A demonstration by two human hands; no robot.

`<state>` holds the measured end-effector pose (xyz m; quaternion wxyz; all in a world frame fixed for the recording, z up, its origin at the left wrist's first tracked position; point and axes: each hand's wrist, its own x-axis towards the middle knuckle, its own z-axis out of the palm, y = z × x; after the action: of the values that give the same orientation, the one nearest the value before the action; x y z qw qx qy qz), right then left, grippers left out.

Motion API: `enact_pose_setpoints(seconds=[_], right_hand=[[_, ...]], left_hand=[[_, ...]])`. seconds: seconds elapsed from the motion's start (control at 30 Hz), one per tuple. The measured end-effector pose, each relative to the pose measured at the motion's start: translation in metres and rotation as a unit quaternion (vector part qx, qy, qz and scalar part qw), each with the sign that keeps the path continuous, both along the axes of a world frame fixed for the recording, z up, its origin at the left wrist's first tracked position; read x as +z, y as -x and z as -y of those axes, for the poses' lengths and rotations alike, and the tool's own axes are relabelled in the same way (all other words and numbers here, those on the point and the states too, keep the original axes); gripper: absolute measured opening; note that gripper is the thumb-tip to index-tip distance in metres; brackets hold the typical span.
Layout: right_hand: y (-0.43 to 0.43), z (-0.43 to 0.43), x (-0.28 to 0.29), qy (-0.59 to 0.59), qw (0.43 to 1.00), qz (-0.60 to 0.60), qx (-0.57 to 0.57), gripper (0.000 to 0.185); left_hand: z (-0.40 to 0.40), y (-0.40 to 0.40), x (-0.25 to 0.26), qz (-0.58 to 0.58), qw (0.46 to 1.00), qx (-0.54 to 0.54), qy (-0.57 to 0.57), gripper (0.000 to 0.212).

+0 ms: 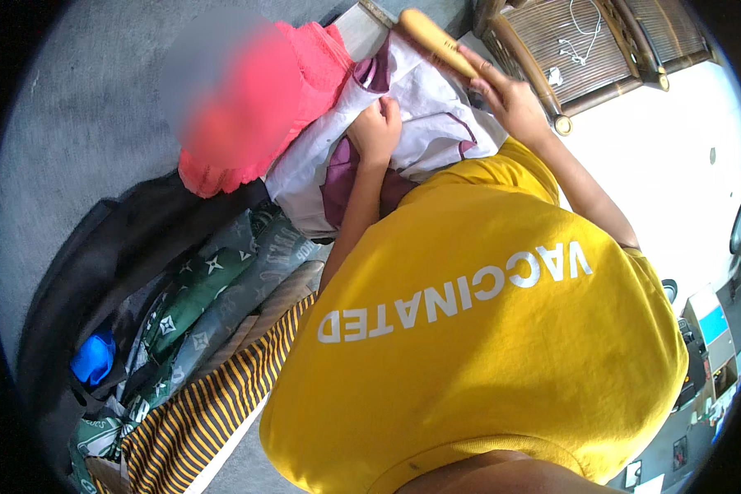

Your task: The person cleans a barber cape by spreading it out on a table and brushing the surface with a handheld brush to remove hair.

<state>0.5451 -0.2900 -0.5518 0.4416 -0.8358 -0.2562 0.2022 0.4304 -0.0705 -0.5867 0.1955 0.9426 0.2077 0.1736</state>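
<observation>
A white cloth garment with purple parts [429,89] lies bunched in front of my body. My left hand [375,129] is closed on a fold of it, near a purple patch. In my right hand [509,102] is the end of a light wooden brush [429,40], its fingers along the handle. The brush is tilted over the upper edge of the white cloth, and its underside is blurred, so I cannot tell whether it touches. A pinkish-red towel [324,58] adjoins the white cloth on the left, partly covered by a blurred patch.
At the upper right stands a bamboo seat [599,92] with a white cable [577,52] on it. To the left lie dark fabric [117,234], green patterned cloth [207,278], a striped cloth [222,395] and a blue object [92,358]. Shelving [710,327] is at the far right.
</observation>
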Motion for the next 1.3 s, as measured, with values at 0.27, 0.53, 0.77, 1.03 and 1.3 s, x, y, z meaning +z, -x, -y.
enact_pose_setpoints(seconds=[0.27, 0.53, 0.77, 1.03, 1.3], right_hand=[[-0.002, 0.006, 0.013, -0.017, 0.995, 0.067, 0.076, 0.047], [-0.032, 0.002, 0.036, -0.109, 0.989, 0.089, 0.045, 0.044], [-0.018, -0.014, 0.061, -0.067, 0.967, 0.071, 0.236, 0.038], [-0.009, -0.007, 0.059, 0.059, 0.917, 0.187, 0.348, 0.033], [0.016, -0.019, 0.073, -0.033, 0.935, 0.214, 0.279, 0.044]], left_hand=[[0.0, 0.001, 0.004, -0.073, 0.997, 0.006, 0.02, 0.035], [0.004, 0.009, 0.009, -0.036, 0.997, -0.069, 0.008, 0.019], [0.022, 0.038, 0.048, 0.02, 0.958, -0.237, 0.162, 0.028], [-0.021, 0.078, 0.073, 0.069, 0.998, -0.015, 0.004, 0.039], [-0.013, 0.103, 0.024, -0.092, 0.993, 0.046, -0.055, 0.081]])
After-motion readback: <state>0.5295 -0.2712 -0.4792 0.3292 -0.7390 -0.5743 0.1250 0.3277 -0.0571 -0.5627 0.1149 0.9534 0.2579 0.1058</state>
